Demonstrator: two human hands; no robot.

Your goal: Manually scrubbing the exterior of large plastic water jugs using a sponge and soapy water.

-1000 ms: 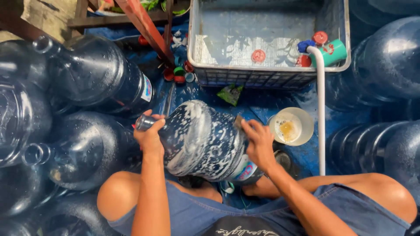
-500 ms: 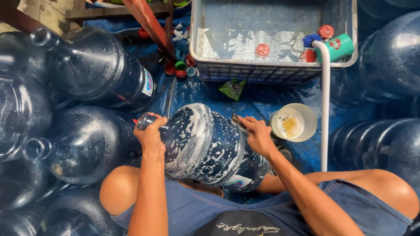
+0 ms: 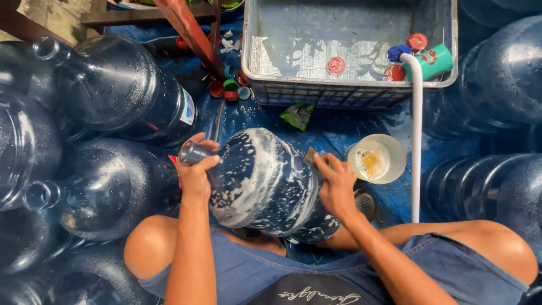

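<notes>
**Soapy water jug held across the lap, both hands on it**

Big blue water jug [image 3: 265, 183], covered w/ white suds, lies on its side across the person's lap, neck pointing left. It sits mid-frame, just below the grey plastic crate [image 3: 347, 93] and between the knees.

Left hand [image 3: 196, 172]: grip clamped around the jug's neck, fingers wrapped over the top, thumb underneath. Right hand [image 3: 337, 186]: fingers pressed together on a small brownish scrub pad [image 3: 310, 156], held flat against the jug's sudsy side near the base end. Only a corner of the pad shows; rest hidden under the fingers.

Around it:
- White bowl [image 3: 377, 160] w/ yellowish liquid, just right of the right hand, on the blue tarp [image 3: 333, 133].
- White pipe [image 3: 416, 135] runs vertically beside the bowl, top end bent into the crate next to a green cup [image 3: 436, 61].
- Red caps [image 3: 336, 65] lie in the crate, which holds shallow water.
- More loose caps, red/green/blue [image 3: 228, 87], on the tarp left of the crate.
- Green wrapper [image 3: 297, 114] in front of the crate.
- Other blue jugs stacked at left [image 3: 113, 96] and right [image 3: 497, 73], lying on their sides, well packed together.

Person wears a blue apron [image 3: 271, 277]; bare knees either side.
</notes>
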